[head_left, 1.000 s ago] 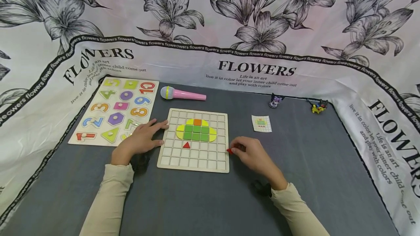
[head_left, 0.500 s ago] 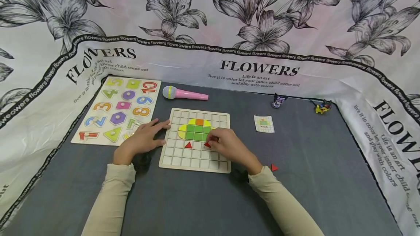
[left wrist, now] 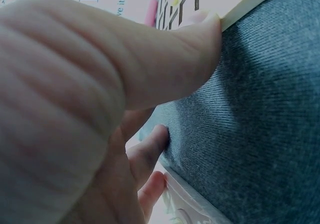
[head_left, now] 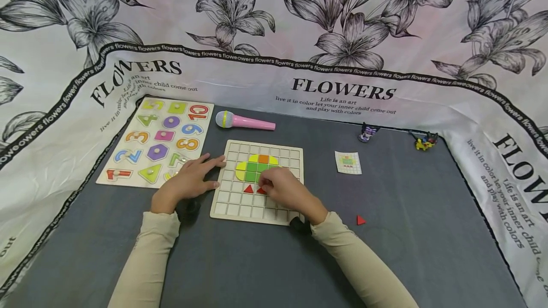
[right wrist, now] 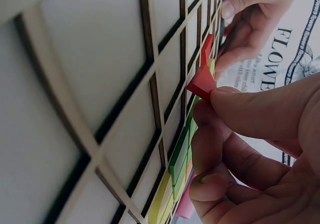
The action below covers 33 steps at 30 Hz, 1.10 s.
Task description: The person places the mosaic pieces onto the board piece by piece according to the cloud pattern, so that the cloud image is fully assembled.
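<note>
- At far left on the grey bench (head_left: 265,260), a number puzzle (head_left: 157,142) lies flat.
- Left hand (head_left: 188,182), fingers straight, presses the grid board's (head_left: 239,206) left edge.
- Right hand (head_left: 284,190) pinches a red triangle (right wrist: 202,80) over a cell just beside a seated triangle (head_left: 248,188), below the green tiles (head_left: 253,171).
- Small, light and stiff, it looks best pinched by its edges.
- Spare triangle (head_left: 361,220) lies well right.

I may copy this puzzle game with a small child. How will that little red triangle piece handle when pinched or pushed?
The red triangle looks stiff and probably light: the right hand pinches it with fingertips alone. Flat faces suggest it will slide, not roll. Being so small, it may slip away easily, like the spare triangle lying on the cloth.
</note>
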Tool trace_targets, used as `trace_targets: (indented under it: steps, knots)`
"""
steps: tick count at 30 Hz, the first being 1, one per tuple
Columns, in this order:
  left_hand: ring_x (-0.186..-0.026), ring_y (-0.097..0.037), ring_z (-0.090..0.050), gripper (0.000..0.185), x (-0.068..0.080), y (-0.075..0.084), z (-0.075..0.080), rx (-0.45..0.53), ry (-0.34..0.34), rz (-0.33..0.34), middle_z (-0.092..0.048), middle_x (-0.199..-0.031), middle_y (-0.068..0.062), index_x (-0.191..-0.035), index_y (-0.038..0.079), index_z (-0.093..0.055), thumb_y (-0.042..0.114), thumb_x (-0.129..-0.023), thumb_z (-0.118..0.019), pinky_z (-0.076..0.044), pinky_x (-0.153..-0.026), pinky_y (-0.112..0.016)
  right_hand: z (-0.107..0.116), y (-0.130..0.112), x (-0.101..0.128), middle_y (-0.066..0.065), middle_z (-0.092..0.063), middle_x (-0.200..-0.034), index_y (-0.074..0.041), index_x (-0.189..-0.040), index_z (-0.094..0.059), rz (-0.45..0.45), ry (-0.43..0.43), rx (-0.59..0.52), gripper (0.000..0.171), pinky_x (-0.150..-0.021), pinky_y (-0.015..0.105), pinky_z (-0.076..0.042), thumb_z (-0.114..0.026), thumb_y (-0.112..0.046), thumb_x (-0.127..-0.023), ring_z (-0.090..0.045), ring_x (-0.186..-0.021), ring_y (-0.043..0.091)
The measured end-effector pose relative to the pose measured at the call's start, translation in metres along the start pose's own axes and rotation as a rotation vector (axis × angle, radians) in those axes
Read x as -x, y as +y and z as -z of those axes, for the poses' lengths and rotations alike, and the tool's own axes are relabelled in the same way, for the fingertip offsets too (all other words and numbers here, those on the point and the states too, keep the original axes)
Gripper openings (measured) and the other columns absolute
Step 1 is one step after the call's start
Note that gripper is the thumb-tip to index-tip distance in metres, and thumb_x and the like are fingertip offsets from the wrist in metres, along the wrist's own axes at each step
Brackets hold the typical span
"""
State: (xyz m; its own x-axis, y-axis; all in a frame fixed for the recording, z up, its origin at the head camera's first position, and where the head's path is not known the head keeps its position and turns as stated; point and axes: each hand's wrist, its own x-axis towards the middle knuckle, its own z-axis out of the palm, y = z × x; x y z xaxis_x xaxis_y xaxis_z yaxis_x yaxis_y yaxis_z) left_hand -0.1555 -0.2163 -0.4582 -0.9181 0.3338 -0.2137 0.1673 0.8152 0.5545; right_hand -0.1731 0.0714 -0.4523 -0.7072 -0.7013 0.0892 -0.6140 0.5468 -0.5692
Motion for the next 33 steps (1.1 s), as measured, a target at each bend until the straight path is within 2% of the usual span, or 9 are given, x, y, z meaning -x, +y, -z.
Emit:
trace_targets:
  steps: [11,24,28,33]
  knots:
    - [-0.161,-0.046,-0.016,0.069,0.001,0.002,0.001,0.006,-0.013,0.020,-0.039,-0.168,-0.020,-0.164,0.011,-0.044,0.019,-0.103,-0.074,-0.013,-0.124,-0.071,-0.003,-0.003,-0.002,0.005,-0.070,-0.086,-0.003,-0.092,-0.078,0.060,0.019,0.038,0.014,-0.079,0.036,-0.055,-0.072,0.009,-0.094,-0.061,-0.082,0.021]
    - [-0.161,-0.046,-0.015,0.071,0.000,0.005,0.002,-0.003,-0.024,0.035,-0.038,-0.168,-0.021,-0.166,0.011,-0.041,0.021,-0.103,-0.074,-0.015,-0.123,-0.072,-0.005,0.000,-0.001,0.003,-0.072,-0.085,-0.004,-0.093,-0.079,0.043,-0.005,0.029,0.017,-0.073,0.029,-0.054,-0.070,0.010,-0.094,-0.060,-0.078,0.017]
    - [-0.160,-0.047,-0.015,0.071,0.000,0.005,0.002,-0.002,-0.025,0.030,-0.038,-0.168,-0.022,-0.166,0.010,-0.041,0.020,-0.103,-0.074,-0.015,-0.123,-0.073,-0.001,0.002,0.003,0.002,-0.072,-0.087,-0.004,-0.098,-0.080,0.022,0.001,-0.001,0.014,-0.075,0.031,-0.054,-0.071,0.007,-0.096,-0.060,-0.079,0.017]
    - [-0.160,-0.048,-0.017,0.072,0.002,0.005,0.001,-0.002,-0.006,-0.001,-0.044,-0.165,-0.021,-0.165,0.007,-0.040,0.018,-0.103,-0.074,-0.013,-0.124,-0.071,0.010,0.005,0.016,0.001,-0.071,-0.090,-0.004,-0.106,-0.080,-0.027,0.035,-0.061,0.014,-0.074,0.032,-0.053,-0.070,0.002,-0.098,-0.059,-0.079,0.015]
